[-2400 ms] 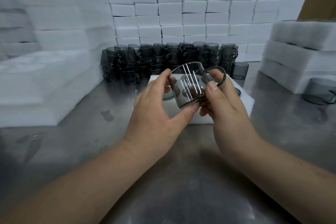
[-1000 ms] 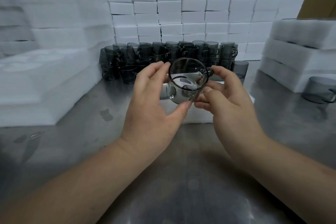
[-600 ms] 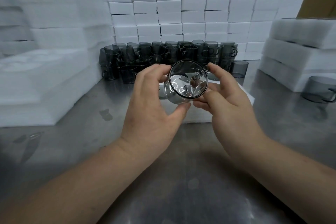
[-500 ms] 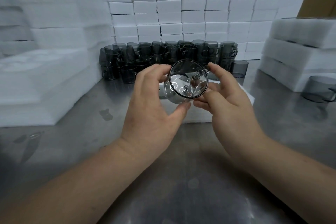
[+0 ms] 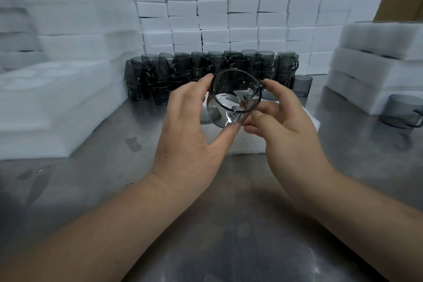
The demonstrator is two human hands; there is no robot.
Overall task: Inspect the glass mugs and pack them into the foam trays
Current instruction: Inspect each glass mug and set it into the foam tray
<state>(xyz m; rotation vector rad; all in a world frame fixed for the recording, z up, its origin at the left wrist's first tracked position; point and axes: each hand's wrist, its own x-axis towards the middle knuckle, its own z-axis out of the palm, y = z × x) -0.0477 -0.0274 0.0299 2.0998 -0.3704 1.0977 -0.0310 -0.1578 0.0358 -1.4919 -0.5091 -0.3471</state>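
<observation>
A worker's left hand [image 5: 190, 135] and right hand [image 5: 286, 130] both grip a smoked-glass mug [image 5: 233, 98], mouth tilted toward the camera, above a foam tray [image 5: 247, 142] on the steel worktop [image 5: 229, 213]; slow turning against the light would best reveal chips.

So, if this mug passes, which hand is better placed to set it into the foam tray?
Left, probably: the left hand spans the smoky grey glass mug, thumb beneath, fingers over the rim; the right hand only pinches its handle side with fingertips. The white foam tray lies below both.
</observation>
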